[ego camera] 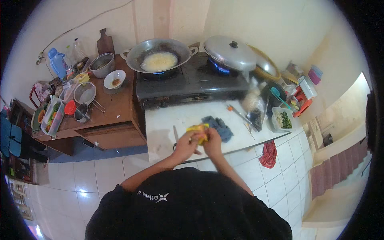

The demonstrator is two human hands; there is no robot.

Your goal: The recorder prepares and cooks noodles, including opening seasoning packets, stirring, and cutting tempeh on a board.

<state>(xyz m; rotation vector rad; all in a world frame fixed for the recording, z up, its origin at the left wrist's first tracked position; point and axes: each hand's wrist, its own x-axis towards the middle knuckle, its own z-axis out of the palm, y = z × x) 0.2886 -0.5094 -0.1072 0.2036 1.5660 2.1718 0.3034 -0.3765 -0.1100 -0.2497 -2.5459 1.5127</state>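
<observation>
My left hand [185, 146] and my right hand [213, 143] are close together above the front of the white countertop [162, 120]. Between them they grip a small yellow packet [202, 132], partly hidden by the fingers and slightly blurred. Scissors [175, 133] lie just left of my left hand. Crumpled behind my right hand is a dark grey-blue cloth [223, 129]. Farther back, a large wok [160, 57] with pale yellowish liquid sits over a blue flame on the black gas stove [192, 82]. A lidded metal pan [231, 54] stands over the other lit burner.
Knives [240, 115], plastic bags [253, 100] and a tub of chopped greens [282, 120] occupy the counter's right. The wooden cabinet [120, 102] at left holds a white bowl [114, 79], a strainer [85, 93] and a pot [102, 65]. A red cloth [268, 154] is beyond the counter's front edge.
</observation>
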